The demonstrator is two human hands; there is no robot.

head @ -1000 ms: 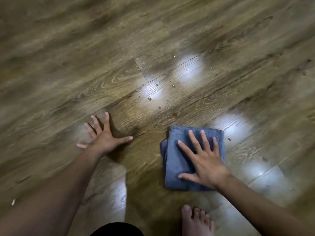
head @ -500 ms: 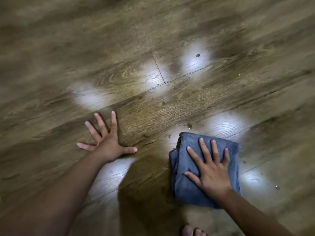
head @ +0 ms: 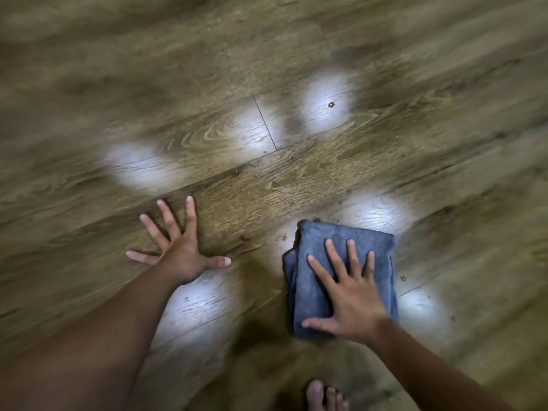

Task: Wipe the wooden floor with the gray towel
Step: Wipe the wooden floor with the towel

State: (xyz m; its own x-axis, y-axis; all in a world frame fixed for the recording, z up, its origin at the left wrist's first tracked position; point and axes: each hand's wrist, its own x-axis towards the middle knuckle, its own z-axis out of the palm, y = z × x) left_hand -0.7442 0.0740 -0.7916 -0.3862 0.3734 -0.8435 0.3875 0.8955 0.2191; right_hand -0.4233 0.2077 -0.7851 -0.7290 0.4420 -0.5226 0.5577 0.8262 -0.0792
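Note:
A folded gray towel (head: 361,241) lies flat on the wooden floor (head: 296,179) at lower right. My right hand (head: 350,295) presses down on it with fingers spread, palm covering its near half. My left hand (head: 178,247) rests flat on the bare floor to the towel's left, fingers splayed, holding nothing. Small water droplets dot the boards just beyond and beside the towel.
Bright light reflections sit on the planks around both hands. A bare foot (head: 324,396) shows at the bottom edge, close behind the towel. A small dark speck (head: 331,105) lies farther out on the floor.
The towel under my right hand has slid slightly right and nearer to me. The view has shifted, so the droplets and plank seam sit farther out. My left hand stays planted.

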